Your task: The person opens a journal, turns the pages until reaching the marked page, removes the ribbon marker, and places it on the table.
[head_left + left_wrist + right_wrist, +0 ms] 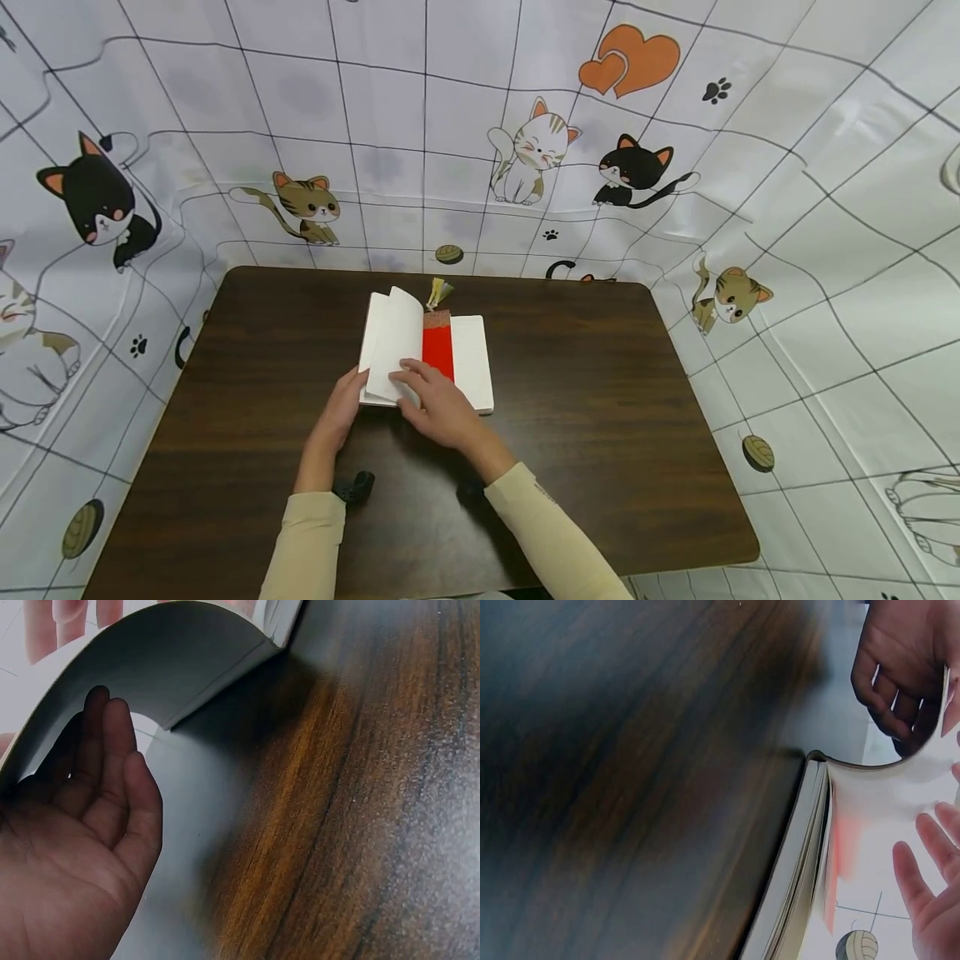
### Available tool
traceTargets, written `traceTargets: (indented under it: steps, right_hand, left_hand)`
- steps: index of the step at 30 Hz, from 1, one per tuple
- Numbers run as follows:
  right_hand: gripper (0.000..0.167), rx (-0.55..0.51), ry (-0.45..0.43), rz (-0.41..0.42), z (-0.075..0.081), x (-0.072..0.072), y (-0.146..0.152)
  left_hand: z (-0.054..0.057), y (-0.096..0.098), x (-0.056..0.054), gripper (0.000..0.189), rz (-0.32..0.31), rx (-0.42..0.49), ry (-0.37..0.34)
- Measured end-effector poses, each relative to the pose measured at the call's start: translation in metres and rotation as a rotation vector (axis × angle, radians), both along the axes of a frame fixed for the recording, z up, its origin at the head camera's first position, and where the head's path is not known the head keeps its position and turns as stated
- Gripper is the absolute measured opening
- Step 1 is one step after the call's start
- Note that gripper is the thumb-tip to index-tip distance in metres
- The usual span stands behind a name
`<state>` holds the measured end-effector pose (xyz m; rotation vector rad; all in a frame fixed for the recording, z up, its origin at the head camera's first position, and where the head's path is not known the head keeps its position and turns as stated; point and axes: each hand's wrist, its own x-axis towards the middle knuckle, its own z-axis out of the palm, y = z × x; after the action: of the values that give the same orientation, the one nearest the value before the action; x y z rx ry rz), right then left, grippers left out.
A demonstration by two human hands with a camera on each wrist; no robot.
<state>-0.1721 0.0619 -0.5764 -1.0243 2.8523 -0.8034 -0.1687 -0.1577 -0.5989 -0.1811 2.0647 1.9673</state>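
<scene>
Open rectangular white-paged book (pixel 474 367) on dark brown wood-grain tabletop (pixel 600 433), nearer far edge; red strip (pixel 438 348) with yellow tassel (pixel 439 292) inside. Left hand (pixel 341 410) pinches book's left side, thumb above, fingers beneath. Right hand (pixel 444 408) over pages, fingers loosely spread.

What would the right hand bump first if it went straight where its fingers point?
The right hand would most likely meet the lifted page first: they look very close, but whether they touch is hard to tell.

No legible text, sleeve marking (pixel 545 494) too small to read
</scene>
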Motion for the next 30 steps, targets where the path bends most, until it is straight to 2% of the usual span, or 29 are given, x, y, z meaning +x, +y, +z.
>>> traceTargets:
  steps: [10, 18, 22, 25, 30]
  right_hand:
    - [0.04, 0.012, 0.018, 0.03, -0.002, 0.005, -0.004]
    - [0.037, -0.015, -0.022, 0.029, 0.003, 0.007, -0.006]
    - [0.027, -0.092, -0.067, -0.048, 0.004, 0.007, 0.0]
    - [0.023, -0.127, -0.084, -0.138, 0.003, 0.006, 0.007]
    - [0.023, -0.117, -0.039, -0.292, 0.0, -0.001, 0.021]
  left_hand:
    - [0.001, 0.0, 0.002, 0.081, -0.022, 0.007, 0.007]
    - [-0.001, -0.003, 0.003, 0.068, -0.003, -0.058, 0.01]
    - [-0.001, -0.004, 0.004, 0.069, -0.009, -0.045, -0.014]
    - [0.0, -0.004, 0.006, 0.072, -0.013, -0.039, -0.025]
    - [0.0, -0.004, 0.006, 0.07, -0.015, -0.036, -0.024]
